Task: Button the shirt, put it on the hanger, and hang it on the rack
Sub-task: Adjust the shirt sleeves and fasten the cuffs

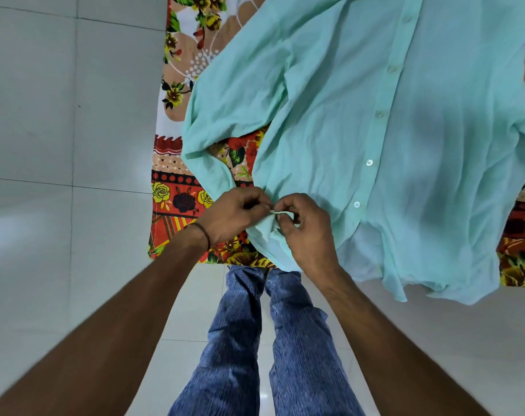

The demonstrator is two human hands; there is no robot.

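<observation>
Jeans-clad legs [297, 355] stand on a pale tiled floor [45, 115] at the near edge of a floral sheet [177, 199]. Both hands meet over a mint-green shirt [330, 115] spread across the sheet's right side. The left hand [231, 214] and right hand [307, 235] have their fingers curled, pinching the sleeve cuff [280, 213] between them. White buttons [369, 162] line the shirt's front.
</observation>
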